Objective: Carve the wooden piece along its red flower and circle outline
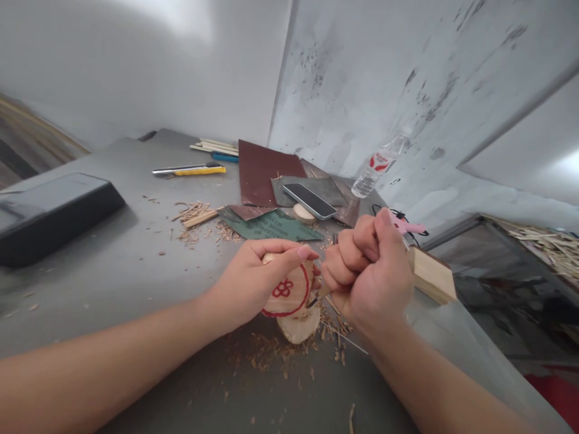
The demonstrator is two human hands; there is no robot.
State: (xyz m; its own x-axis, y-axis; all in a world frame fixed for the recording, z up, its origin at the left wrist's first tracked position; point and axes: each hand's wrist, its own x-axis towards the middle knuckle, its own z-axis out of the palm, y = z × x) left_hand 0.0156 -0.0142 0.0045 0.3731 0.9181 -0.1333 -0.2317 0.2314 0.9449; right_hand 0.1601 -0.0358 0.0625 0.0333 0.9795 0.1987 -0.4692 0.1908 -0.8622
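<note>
A round wood slice [289, 292] bears a red ring and a red flower outline. My left hand [260, 277] grips it from the left, thumb over its top. My right hand [371, 265] is closed in a fist just right of it, around a carving tool [315, 299] whose dark tip shows at the slice's right edge; most of the tool is hidden in the fist. Below the slice, another pale wood piece [299, 328] rests on the grey table [181, 367], with shavings around it.
Behind my hands lie green sandpaper [275, 226], brown sandpaper [265, 172], a phone [310, 201] and a yellow cutter [199, 170]. A water bottle [379, 164] stands near the wall. A black device [58, 214] is at left, a wooden block [433, 275] at right.
</note>
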